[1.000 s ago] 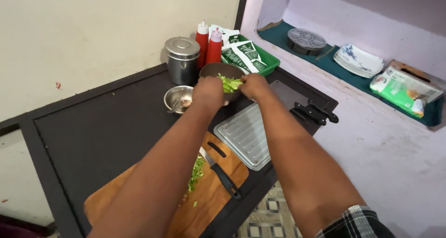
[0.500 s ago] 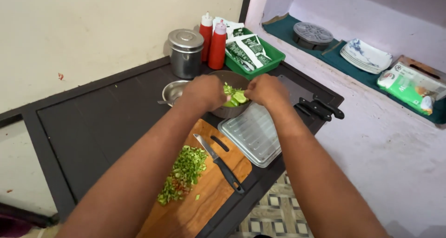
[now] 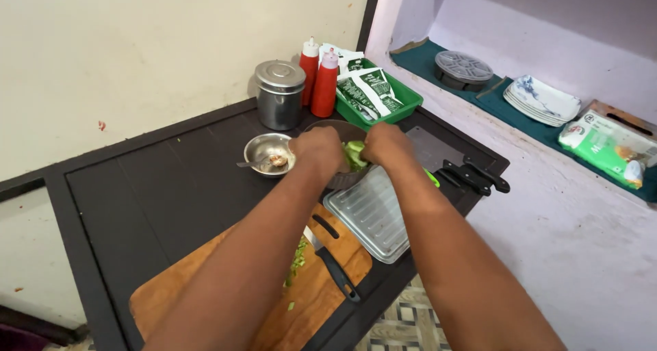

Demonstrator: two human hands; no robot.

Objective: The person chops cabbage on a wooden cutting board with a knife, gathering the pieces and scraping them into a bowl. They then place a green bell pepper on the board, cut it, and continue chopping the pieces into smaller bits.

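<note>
While both our hands meet over the dark bowl [image 3: 340, 130], the left hand [image 3: 317, 150] is curled with its fingers bent down and closed around the green chopped vegetable [image 3: 355, 154], and the right hand [image 3: 387, 145] is cupped the same way, its fingers pressed against the greens from the other side. We cannot tell how tightly either hand grips, since the fingertips are hidden beneath the knuckles. Only a small pale-green clump shows in the gap between the two hands, just above the bowl's near rim; it looks loose and leafy, with no clear long axis or direction. More chopped greens [image 3: 296, 262] lie in a narrow strip on the wooden board [image 3: 171, 296] near us, beside the black-handled knife [image 3: 333, 269], whose handle points toward us and to the right. A clear tray [image 3: 373, 217] sits just beside the board on the desk [image 3: 164, 186].
</note>
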